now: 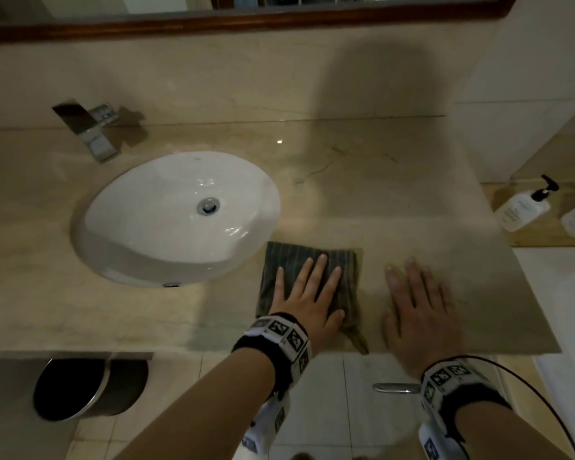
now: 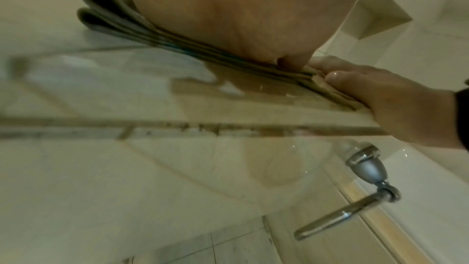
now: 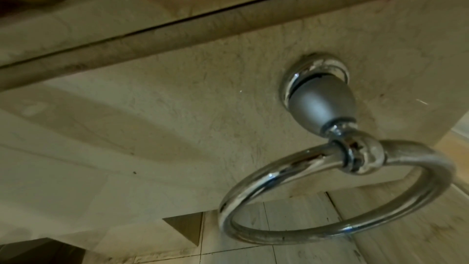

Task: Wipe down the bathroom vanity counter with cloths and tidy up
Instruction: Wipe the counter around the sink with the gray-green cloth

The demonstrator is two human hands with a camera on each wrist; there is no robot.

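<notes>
Both of my hands lie flat on the beige polished marble vanity counter (image 1: pixel 362 200). My left hand (image 1: pixel 307 293) presses with straight, spread fingers on the folded dark green striped cloth (image 1: pixel 281 260), which sits near the front edge, just right of the white oval sink basin (image 1: pixel 146 224). My right hand (image 1: pixel 419 313) rests open on bare stone just beside the cloth, holding nothing.

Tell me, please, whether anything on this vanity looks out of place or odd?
Only slightly: one corner of the folded cloth under the left hand trails over the counter front edge. The right hand lies flat on bare stone.
</notes>
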